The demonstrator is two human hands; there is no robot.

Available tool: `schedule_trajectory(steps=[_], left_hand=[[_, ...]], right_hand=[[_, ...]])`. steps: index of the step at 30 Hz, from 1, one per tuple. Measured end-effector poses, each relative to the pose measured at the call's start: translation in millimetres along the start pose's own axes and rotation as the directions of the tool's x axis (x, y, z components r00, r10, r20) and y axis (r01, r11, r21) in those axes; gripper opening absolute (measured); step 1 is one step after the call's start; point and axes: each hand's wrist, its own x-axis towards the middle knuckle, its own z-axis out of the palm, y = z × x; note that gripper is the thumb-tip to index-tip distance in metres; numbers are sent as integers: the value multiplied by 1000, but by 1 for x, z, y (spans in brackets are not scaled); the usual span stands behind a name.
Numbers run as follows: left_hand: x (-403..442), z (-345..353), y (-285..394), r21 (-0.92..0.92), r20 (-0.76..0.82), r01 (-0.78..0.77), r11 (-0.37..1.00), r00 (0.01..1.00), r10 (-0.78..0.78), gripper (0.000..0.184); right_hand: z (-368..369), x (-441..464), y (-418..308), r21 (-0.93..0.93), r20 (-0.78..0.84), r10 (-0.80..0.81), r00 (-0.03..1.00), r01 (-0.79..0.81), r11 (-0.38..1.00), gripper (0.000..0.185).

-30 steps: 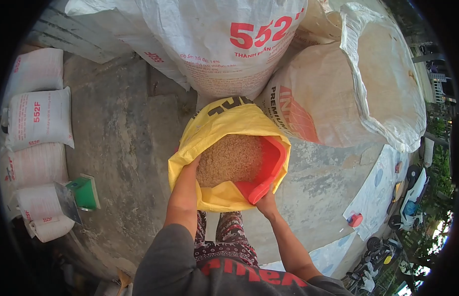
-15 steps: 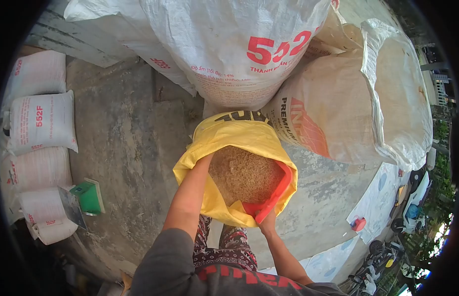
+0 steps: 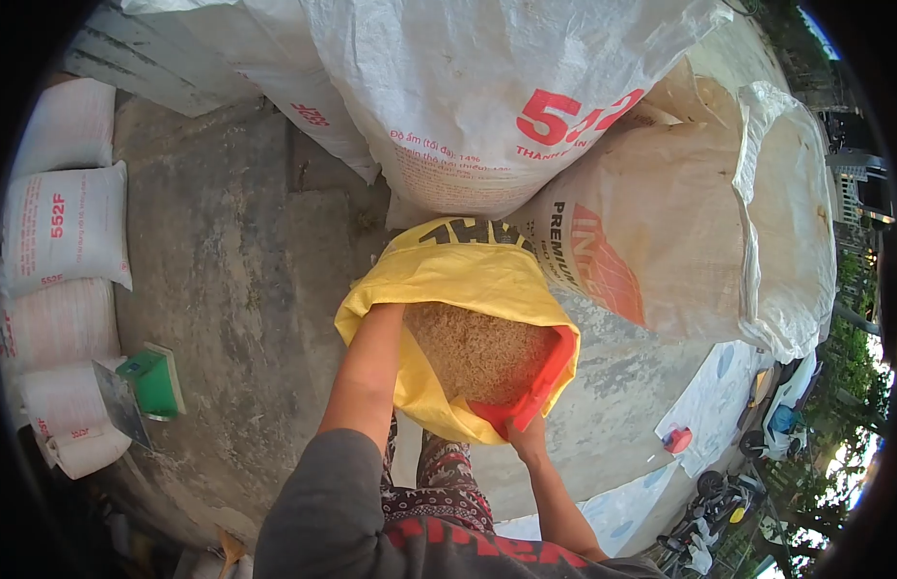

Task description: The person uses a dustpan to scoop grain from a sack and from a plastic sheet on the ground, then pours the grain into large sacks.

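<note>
A yellow woven sack (image 3: 458,275) with black lettering stands open in front of my legs. Inside its mouth lies a mass of light brown grain-like material (image 3: 482,352). A red scoop or basin (image 3: 545,381) sits along the right side of the opening. My right hand (image 3: 528,436) is closed on the red scoop's near edge at the sack's rim. My left forearm reaches into the left side of the mouth, and the yellow material and grain hide my left hand and its fingers.
Large white sacks (image 3: 448,116) stand beyond the yellow one. At the right is a wide open sack (image 3: 661,222). Filled sacks (image 3: 67,227) line the left, beside a green scale-like object (image 3: 151,383). A sheet (image 3: 704,405) with a red item (image 3: 677,440) lies right; motorbikes stand farther off.
Compared with a second ago, the yellow sack's mouth appears slightly lower and the left arm covers more of its left side. The view has shifted. My right hand stays at the scoop.
</note>
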Motion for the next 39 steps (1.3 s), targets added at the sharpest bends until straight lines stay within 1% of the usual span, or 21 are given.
schedule_trajectory(steps=[2,8,10,12,15,16,18,20,21,23,24,26,27,29,30,32,33,35,36,38,39], left_hand=[[-3,3,-12,22,35,1,1000,999,-2,57],[-21,-9,-10,164,51,-47,985,998,39,58],[-36,-8,37,-141,106,171,975,982,-157,59],[-54,18,52,-130,37,315,940,949,-312,59],[-64,40,79,-78,99,398,914,915,-390,55],[-57,36,81,-75,102,394,916,917,-386,55],[-22,14,72,-4,4,5,1000,1000,-5,46],[17,10,25,179,94,-224,958,973,210,45],[25,13,25,181,100,-224,958,973,208,45],[28,24,28,274,88,-108,956,992,87,47],[20,37,25,276,98,-106,955,992,82,47],[2,63,26,323,126,55,945,987,-100,59],[-10,64,37,323,120,50,945,988,-94,59],[-32,62,60,114,232,118,986,962,-142,66],[-35,63,64,112,226,109,988,965,-132,66],[-38,65,70,-94,260,214,972,948,-183,63],[-43,59,75,-93,258,206,974,950,-176,63],[-52,37,79,-134,142,80,988,988,-61,59],[-56,27,74,-129,139,72,989,989,-54,59],[-64,5,64,93,-78,-166,982,982,173,51],[-76,-16,79,104,-83,-174,979,980,182,51]], right_hand=[[7,16,-11,35,191,32,981,-39,999,36],[21,54,-50,48,281,26,959,-41,998,35],[17,65,-41,114,323,-11,946,-27,993,37],[12,71,-33,182,355,-47,934,-20,983,39],[8,68,-14,271,350,-116,930,18,962,40],[10,70,-5,234,329,-123,936,46,971,50],[15,65,0,201,312,-130,941,68,977,61],[21,46,-17,161,-30,-182,983,184,970,59],[28,46,-19,163,-30,-176,984,178,970,59],[35,52,-25,172,-208,-158,965,195,966,29],[33,54,-24,171,-206,-148,967,185,968,29],[29,62,-20,178,-145,-183,972,208,962,26],[27,63,-16,182,-149,-190,970,216,959,26],[24,64,-7,162,-88,-146,985,159,974,26],[22,64,-4,165,-95,-155,983,169,972,26],[20,62,4,178,-93,-160,983,174,969,24],[26,69,22,181,-98,-164,982,179,967,24],[43,91,64,591,25,-130,991,90,801,26],[35,90,59,598,21,-134,991,95,796,26],[21,89,48,662,170,-173,970,17,749,24],[19,92,49,699,225,-171,959,-36,715,27]])
